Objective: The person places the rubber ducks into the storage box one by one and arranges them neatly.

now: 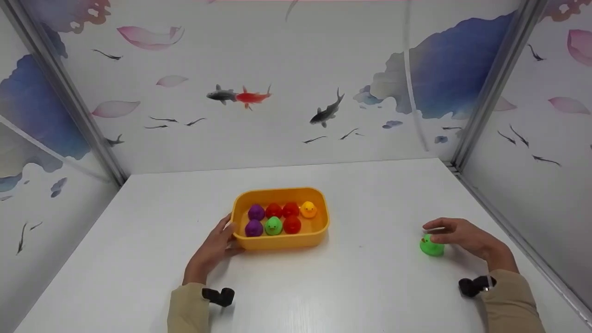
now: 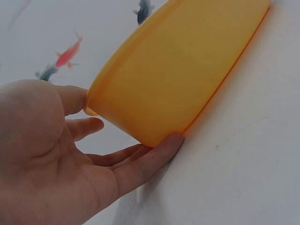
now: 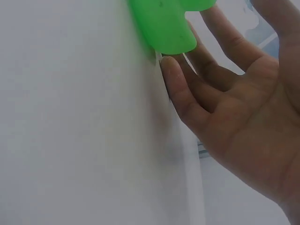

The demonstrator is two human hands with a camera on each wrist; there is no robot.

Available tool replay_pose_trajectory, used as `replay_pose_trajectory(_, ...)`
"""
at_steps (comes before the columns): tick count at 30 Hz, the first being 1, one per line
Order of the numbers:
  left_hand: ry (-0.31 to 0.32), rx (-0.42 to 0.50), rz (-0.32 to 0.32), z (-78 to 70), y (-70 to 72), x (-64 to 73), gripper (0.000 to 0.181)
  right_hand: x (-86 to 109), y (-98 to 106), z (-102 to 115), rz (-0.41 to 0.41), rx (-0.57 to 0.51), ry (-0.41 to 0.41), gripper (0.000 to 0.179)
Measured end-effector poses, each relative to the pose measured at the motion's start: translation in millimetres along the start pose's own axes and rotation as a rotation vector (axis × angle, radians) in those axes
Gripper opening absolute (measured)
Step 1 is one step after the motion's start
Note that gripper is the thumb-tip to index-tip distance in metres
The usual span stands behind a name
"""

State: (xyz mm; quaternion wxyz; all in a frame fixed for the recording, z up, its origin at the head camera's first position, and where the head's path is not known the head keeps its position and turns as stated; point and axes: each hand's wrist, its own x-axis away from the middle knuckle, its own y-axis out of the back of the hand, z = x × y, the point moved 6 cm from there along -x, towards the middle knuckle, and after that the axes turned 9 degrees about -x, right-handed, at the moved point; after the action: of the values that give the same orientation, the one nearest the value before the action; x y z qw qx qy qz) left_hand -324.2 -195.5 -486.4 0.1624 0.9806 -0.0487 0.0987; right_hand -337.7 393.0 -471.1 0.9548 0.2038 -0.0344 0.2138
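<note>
A yellow plastic basket (image 1: 282,241) stands on the white table, holding several small toy ducks: a green duck (image 1: 273,225), a yellow duck (image 1: 308,210), purple ones and red ones. At its left end, my left hand (image 1: 215,245) grips it, thumb at the rim and fingers against the outside near the bottom (image 2: 159,159). On the right, another green duck (image 1: 432,246) sits on the table. My right hand (image 1: 467,236) is around and above it, fingers spread and loosely curved. In the right wrist view that duck (image 3: 168,28) is partly cut off by the frame.
The white table (image 1: 360,286) is enclosed by panels (image 1: 286,138) printed with fish and petals. Metal posts (image 1: 497,88) stand at the back corners. A dark wrist camera (image 1: 219,297) is strapped at each sleeve.
</note>
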Motion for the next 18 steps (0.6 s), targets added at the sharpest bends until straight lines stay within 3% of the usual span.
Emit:
replay_pose_trajectory(9,0.003,-0.025,0.005,-1.0,-1.0,-0.1,0.056,-2.5,-3.1,-3.6,0.013,0.061,-0.045,0.049)
replay_pose_trajectory(18,0.003,0.007,0.007,-1.4,0.1,1.8,0.056,-3.7,-5.8,-1.9,0.019,0.087,-0.066,0.05)
